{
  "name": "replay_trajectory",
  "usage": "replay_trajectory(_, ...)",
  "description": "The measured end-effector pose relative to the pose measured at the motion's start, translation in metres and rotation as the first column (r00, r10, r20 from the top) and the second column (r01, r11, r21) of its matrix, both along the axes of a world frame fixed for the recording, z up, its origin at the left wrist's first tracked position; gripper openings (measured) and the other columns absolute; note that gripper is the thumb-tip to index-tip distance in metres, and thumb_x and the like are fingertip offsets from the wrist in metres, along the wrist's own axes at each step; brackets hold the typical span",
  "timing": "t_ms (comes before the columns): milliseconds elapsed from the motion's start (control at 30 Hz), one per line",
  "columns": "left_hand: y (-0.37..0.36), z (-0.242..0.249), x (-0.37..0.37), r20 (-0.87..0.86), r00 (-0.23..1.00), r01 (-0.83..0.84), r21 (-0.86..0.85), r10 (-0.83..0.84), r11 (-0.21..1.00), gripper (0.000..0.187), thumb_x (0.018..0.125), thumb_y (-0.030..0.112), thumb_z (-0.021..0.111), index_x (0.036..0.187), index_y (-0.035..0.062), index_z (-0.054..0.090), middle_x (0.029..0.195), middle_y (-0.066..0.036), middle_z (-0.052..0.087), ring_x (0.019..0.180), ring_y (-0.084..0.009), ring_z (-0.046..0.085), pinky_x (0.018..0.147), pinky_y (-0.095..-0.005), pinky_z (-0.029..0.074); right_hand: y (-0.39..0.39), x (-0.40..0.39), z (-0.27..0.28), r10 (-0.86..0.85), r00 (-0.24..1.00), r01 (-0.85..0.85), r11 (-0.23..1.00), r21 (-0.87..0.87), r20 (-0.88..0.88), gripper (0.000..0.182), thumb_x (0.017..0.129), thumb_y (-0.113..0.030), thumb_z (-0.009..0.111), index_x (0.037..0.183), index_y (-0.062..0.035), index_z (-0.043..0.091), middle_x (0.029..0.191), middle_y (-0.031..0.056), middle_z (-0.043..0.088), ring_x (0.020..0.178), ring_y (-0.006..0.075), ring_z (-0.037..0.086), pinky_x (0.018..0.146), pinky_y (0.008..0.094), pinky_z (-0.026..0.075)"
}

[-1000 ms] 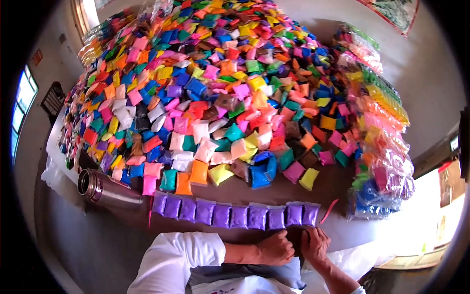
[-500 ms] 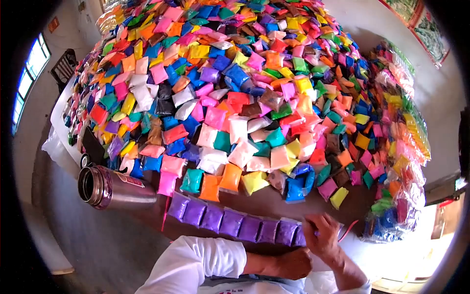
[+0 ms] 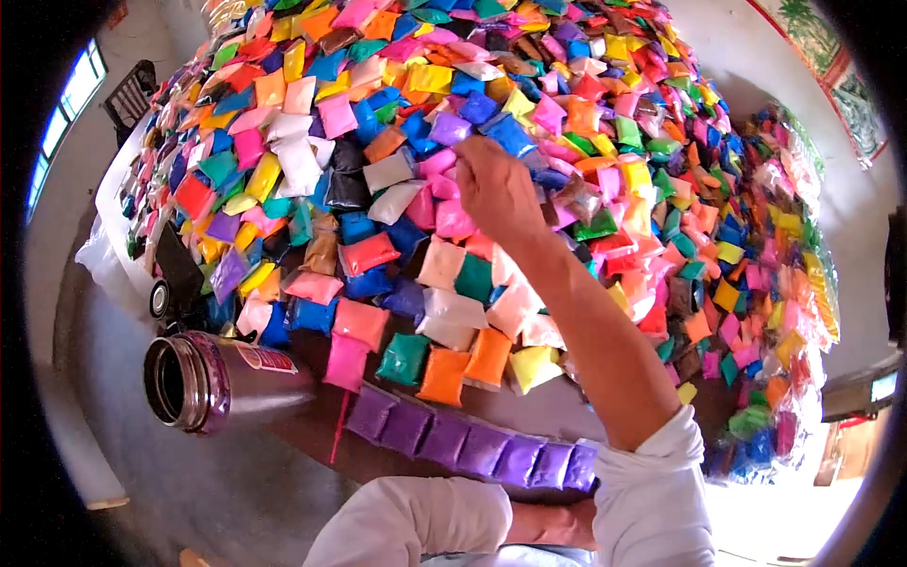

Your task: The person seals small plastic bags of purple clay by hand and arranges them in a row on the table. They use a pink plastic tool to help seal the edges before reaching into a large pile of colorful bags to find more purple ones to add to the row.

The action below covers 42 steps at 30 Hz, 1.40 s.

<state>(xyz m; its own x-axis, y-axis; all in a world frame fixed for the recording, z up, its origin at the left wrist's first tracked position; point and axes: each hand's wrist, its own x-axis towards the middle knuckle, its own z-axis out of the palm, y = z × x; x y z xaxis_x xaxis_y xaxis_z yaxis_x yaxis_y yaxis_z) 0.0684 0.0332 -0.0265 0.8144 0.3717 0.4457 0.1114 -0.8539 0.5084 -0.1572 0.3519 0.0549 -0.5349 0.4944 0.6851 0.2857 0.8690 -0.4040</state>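
Note:
My right hand reaches over the heap of small colored packets, its bent fingers right at the edge of a purple packet. The fingertips are hidden by the back of the hand, so I cannot tell whether they grip it. My left hand stays low near my body, mostly covered by the right sleeve. In front of it lies a strip of purple packets, side by side in a slightly curved row along the table's near edge.
A large heap of multicolored packets covers most of the table. An open metal flask lies on its side at the left. Clear bags of packets are stacked at the right. A thin red strip hangs beside the purple row.
My right hand has left the right end of the purple strip and moved forward and left to the middle of the heap. The view has shifted slightly; my left hand stays low.

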Motion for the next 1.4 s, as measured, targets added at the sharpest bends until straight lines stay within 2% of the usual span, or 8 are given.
replay_trajectory(333,-0.004,-0.01,-0.026,0.125,0.992,0.025,-0.078,-0.015,0.997,0.016,0.07,0.021,0.062,0.063,0.0084,0.069,0.066,-0.01,0.065,0.067,-0.0248,0.065,0.071,-0.0423,0.046,0.041,-0.045,0.016,-0.278,0.864,0.317,0.948,-0.025,0.42,0.04,0.081,-0.012,0.065,0.12,-0.0117,0.06,0.127,0.0133,0.055,0.105,0.0353,0.061,0.088,0.0438,0.049)
replay_trajectory(567,-0.008,-0.015,-0.026,0.162,0.987,0.017,-0.128,0.004,0.992,0.016,0.07,0.021,0.063,0.063,0.0078,0.068,0.065,-0.01,0.065,0.067,-0.0253,0.065,0.07,-0.0422,0.047,0.037,-0.03,0.005,-0.231,0.969,0.222,0.97,0.1,0.089,0.034,0.077,-0.012,0.072,0.11,-0.0095,0.063,0.118,0.0145,0.059,0.096,0.0292,0.064,0.083,0.0408,0.051)
replay_trajectory(633,-0.003,-0.017,-0.02,0.236,0.97,-0.013,-0.166,0.053,0.986,0.016,0.07,0.021,0.063,0.063,0.0077,0.068,0.064,-0.01,0.065,0.067,-0.0254,0.065,0.07,-0.0422,0.048,0.012,-0.008,0.027,-0.04,0.999,0.032,0.948,-0.318,-0.02,0.029,0.077,-0.013,0.077,0.1,-0.0062,0.062,0.098,0.0121,0.065,0.084,0.0209,0.066,0.072,0.0335,0.053)
replay_trajectory(667,0.002,-0.016,-0.012,0.315,0.944,-0.028,-0.207,0.094,0.978,0.016,0.07,0.021,0.063,0.063,0.0076,0.068,0.064,-0.01,0.065,0.067,-0.0255,0.065,0.069,-0.0422,0.048,0.002,0.006,0.028,0.014,0.996,-0.037,0.962,-0.271,-0.085,0.029,0.076,-0.013,0.08,0.095,-0.0037,0.059,0.078,0.0068,0.064,0.074,0.0135,0.063,0.064,0.0278,0.051)
replay_trajectory(800,0.012,-0.004,0.02,0.663,0.707,0.083,-0.421,0.244,0.903,0.017,0.07,0.021,0.063,0.062,0.0074,0.068,0.064,-0.01,0.065,0.067,-0.0257,0.066,0.069,-0.0422,0.048,-0.075,0.094,0.046,0.101,0.947,-0.292,0.67,-0.682,-0.307,0.036,0.082,-0.011,0.077,0.112,-0.0006,0.059,0.081,0.0019,0.063,0.069,0.0076,0.06,0.056,0.0234,0.049)
replay_trajectory(867,0.024,0.002,-0.005,-0.021,0.998,0.056,-0.111,-0.058,0.992,0.017,0.073,0.022,0.062,0.063,0.008,0.067,0.063,-0.011,0.065,0.06,-0.0272,0.064,0.062,-0.0434,0.049,-0.103,0.138,0.036,0.073,0.911,-0.385,0.506,-0.772,-0.407,0.038,0.084,-0.013,0.075,0.116,-0.0016,0.059,0.079,0.0026,0.064,0.066,0.0077,0.06,0.054,0.0232,0.048)
replay_trajectory(967,0.028,0.01,-0.009,0.005,0.992,0.125,-0.108,-0.125,0.986,0.02,0.076,0.022,0.061,0.062,0.0092,0.065,0.061,-0.012,0.063,0.056,-0.0294,0.063,0.06,-0.0443,0.048,-0.132,0.204,0.033,-0.003,0.926,-0.362,0.287,-0.887,-0.378,0.046,0.08,-0.032,0.078,0.111,-0.003,0.061,0.08,-0.0012,0.065,0.065,0.0046,0.057,0.054,0.0216,0.048)
replay_trajectory(1400,0.036,0.031,-0.013,0.129,0.99,-0.022,-0.305,0.065,0.952,0.019,0.081,0.023,0.068,0.07,0.008,0.066,0.068,-0.011,0.064,0.064,-0.0333,0.063,0.062,-0.0442,0.051,-0.237,0.357,-0.002,-0.377,0.85,-0.173,0.459,-0.872,-0.367,0.025,0.09,-0.014,0.07,0.11,-0.0029,0.06,0.097,-0.0002,0.065,0.089,0.0066,0.059,0.078,0.0226,0.048)
